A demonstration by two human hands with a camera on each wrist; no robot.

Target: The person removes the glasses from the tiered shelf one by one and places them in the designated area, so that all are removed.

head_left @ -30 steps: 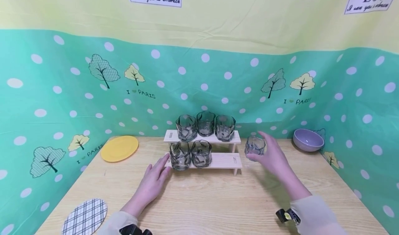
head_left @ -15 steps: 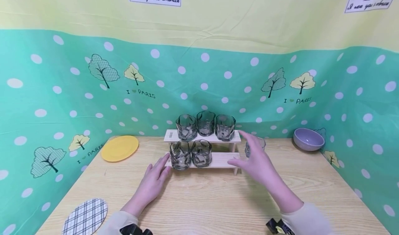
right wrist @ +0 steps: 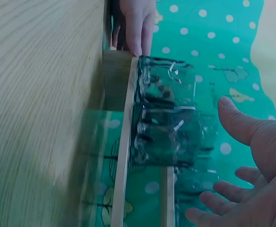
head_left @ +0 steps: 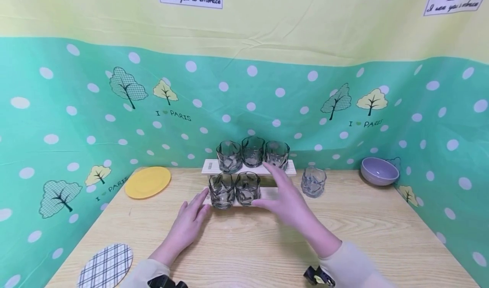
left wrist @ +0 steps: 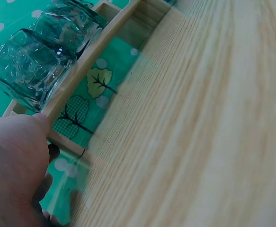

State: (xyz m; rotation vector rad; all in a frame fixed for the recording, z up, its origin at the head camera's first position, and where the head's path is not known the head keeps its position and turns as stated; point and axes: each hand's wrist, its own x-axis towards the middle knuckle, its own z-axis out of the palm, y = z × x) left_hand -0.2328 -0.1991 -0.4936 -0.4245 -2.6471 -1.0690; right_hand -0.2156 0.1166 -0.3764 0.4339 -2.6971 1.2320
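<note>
Several smoky glass tumblers stand on a two-tier wooden stand (head_left: 270, 192). The lower tier bears a left tumbler (head_left: 221, 190) and a right tumbler (head_left: 247, 189); the others are on the upper tier. My left hand (head_left: 186, 223) touches the left end of the lower tier with fairly straight fingers. In the right wrist view, its fingertips (right wrist: 137, 45) meet the stand's end. My right hand (head_left: 288, 201) is spread beside the lower right tumbler, thumb apart from the fingers, holding nothing. A separate clear tumbler (head_left: 313, 183) stands on the table right of the stand.
A purple bowl (head_left: 379, 171) sits at the back right of the wooden table (head_left: 237, 250). At the back left lies a yellow plate (head_left: 148, 182), with a checked round mat (head_left: 105, 266) at the front left. A dotted green cloth (head_left: 267, 105) hangs behind.
My right hand has let go of the clear tumbler, leaving it on the table, and moved left to the lower right tumbler. My left hand has stayed at the stand's left end.
</note>
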